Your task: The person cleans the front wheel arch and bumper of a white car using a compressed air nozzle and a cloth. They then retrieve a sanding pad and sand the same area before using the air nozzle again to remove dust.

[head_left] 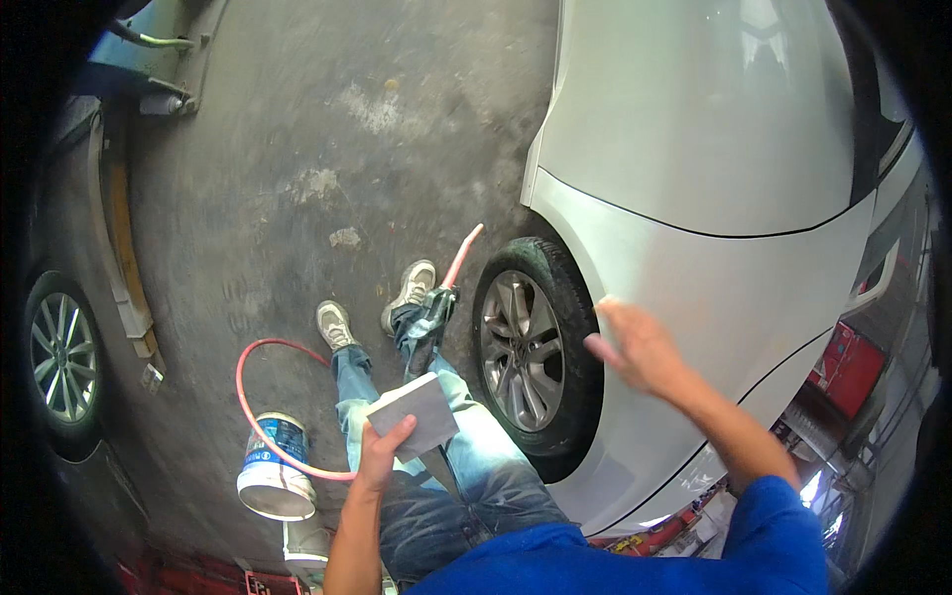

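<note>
My left hand [382, 456] grips a flat grey rectangular block [415, 415] in front of my thighs, with the thumb on top of it. My right hand [645, 352] is at the white car's fender [635, 258], just beside the front wheel [526, 347]. Its thumb stands apart from the fingers, which are slightly blurred; whether they touch the paint I cannot tell. Between my shins and the tyre is a dark, wrapped object [431, 319] with a pink tube [462, 256] sticking out of it.
A pink hose [241, 382] loops across the floor past a white and blue bucket [277, 484]. Farther left is another car's wheel [63, 355] beside long strips [121, 238]. A blue machine [144, 55] stands far left, and a red box [849, 369] lies beyond the car.
</note>
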Motion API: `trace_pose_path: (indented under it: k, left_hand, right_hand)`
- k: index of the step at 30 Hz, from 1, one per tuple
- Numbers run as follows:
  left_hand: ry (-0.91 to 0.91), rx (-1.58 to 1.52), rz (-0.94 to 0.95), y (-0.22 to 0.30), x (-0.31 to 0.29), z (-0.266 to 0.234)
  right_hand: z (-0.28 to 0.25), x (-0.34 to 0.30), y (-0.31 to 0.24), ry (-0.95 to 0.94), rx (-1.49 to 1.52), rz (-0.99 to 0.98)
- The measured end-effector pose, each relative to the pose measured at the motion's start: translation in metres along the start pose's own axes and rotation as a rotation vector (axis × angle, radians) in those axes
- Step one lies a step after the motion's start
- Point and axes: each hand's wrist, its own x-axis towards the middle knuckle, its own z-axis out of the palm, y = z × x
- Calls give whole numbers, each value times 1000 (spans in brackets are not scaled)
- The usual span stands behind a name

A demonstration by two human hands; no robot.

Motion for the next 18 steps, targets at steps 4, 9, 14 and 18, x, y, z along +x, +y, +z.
trace_pose_path:
  k: [4, 9, 14, 18]
  left_hand:
    - [-106, 63, 7, -12, 5, 26]
    - [-186, 208, 56, -29, 9, 73]
    - [-95, 278, 72, -32, 14, 85]
    - [78, -45, 9, -8, 26, 67]
  right_hand:
    - [50, 4, -58, -77, 628, 118]
    - [104, 47, -95, -145, 1203, 405]
    - [136, 51, -92, 63, 1330, 434]
    - [116, 37, -77, -121, 1801, 345]
